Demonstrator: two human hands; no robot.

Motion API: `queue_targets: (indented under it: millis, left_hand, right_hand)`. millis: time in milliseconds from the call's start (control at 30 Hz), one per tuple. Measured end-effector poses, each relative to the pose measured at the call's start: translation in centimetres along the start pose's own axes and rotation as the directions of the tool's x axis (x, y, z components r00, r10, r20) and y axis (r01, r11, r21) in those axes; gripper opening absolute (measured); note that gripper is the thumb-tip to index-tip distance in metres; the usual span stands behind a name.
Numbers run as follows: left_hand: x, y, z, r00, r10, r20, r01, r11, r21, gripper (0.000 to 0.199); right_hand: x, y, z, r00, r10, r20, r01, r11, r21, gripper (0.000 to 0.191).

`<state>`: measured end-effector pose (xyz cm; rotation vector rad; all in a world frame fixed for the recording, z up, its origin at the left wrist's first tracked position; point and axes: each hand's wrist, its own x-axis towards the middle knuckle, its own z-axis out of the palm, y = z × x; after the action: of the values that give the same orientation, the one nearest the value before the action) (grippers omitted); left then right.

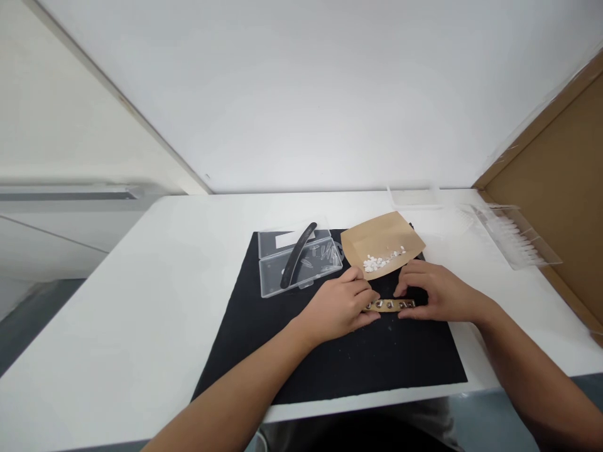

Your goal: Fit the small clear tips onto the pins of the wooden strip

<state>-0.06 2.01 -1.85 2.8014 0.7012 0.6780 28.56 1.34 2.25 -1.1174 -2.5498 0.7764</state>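
A narrow gold-coloured strip (389, 306) with several small dark, shiny pieces along it lies level over a black mat (292, 351). My left hand (346, 304) is closed around the strip's left end, fingers on the far side and thumb on the near side. At the right end, my right hand (436, 292) has its thumb and fingers apart, curved about the strip; the thumb is close to the lower edge. Just beyond the hands, a brown paper tray (381, 232) contains a heap of small white pieces (375, 262). The left end of the strip is hidden by my fingers.
Left of the tray stands an opened clear plastic case (273, 279) with clear nail tips inside. A black curved nail file (298, 255) lies across it. On the white table's right side is a clear box (513, 238) of whitish tips, near a brown board (560, 169).
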Motion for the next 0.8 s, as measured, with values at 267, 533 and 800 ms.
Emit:
queue_targets:
  millis: [267, 533, 800]
  left_hand:
    - [0.08, 0.05, -0.11, 1.000, 0.005, -0.010, -0.005, 1.000, 0.002, 0.025]
    - [0.07, 0.05, -0.05, 1.000, -0.002, 0.002, 0.002, 1.000, -0.012, 0.024]
    - [0.08, 0.06, -0.06, 1.000, -0.006, -0.007, 0.006, 1.000, -0.021, 0.023]
  right_hand:
    - [0.05, 0.16, 0.06, 0.999, 0.016, 0.048, -0.017, 1.000, 0.015, 0.010]
    - [-0.01, 0.06, 0.26, 0.998, 0.004, 0.058, -0.007, 0.999, 0.050, 0.009]
    - [-0.03, -0.02, 0.07, 0.998, 0.010, 0.060, -0.012, 0.999, 0.049, 0.012]
